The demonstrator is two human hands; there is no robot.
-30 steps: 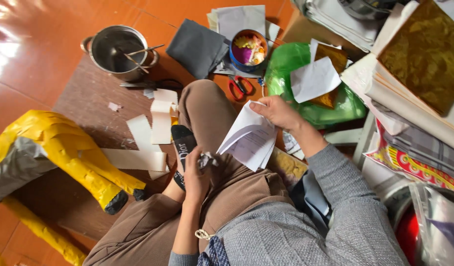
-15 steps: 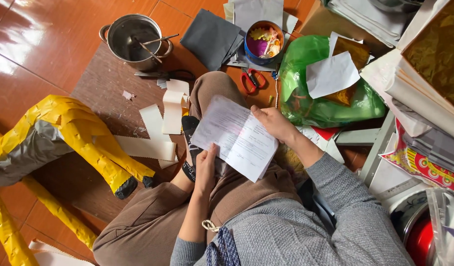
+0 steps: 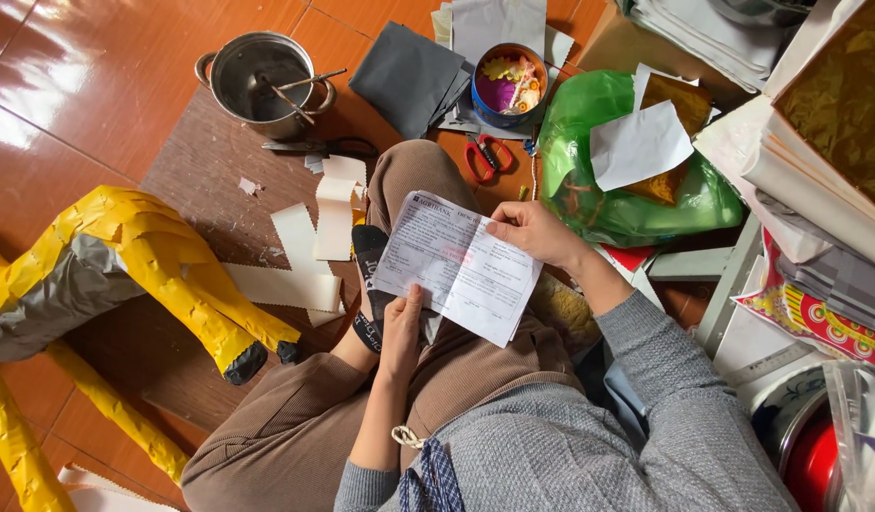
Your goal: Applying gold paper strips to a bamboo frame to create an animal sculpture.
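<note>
I sit cross-legged on the floor and hold a printed white paper sheet (image 3: 456, 265) flat over my lap. My right hand (image 3: 537, 232) pinches its upper right edge. My left hand (image 3: 401, 327) grips its lower left edge, just above my black-socked foot (image 3: 366, 275). The sheet has a fold line across it and a reddish stamp mark near the middle. Both sleeves are grey knit and my trousers are brown.
A yellow-taped paper animal figure (image 3: 124, 261) stands at the left on a brown board (image 3: 186, 180). White paper strips (image 3: 328, 223) lie beside my foot. Behind are a metal pot (image 3: 262, 81), black scissors (image 3: 323, 147), red scissors (image 3: 489, 156), a blue bowl (image 3: 508, 85), a green bag (image 3: 627, 166) and paper stacks (image 3: 817, 161).
The sheet was curled and held mainly by my right hand; my left hand has taken its lower edge and it is spread flat. The camera view has shifted closer.
</note>
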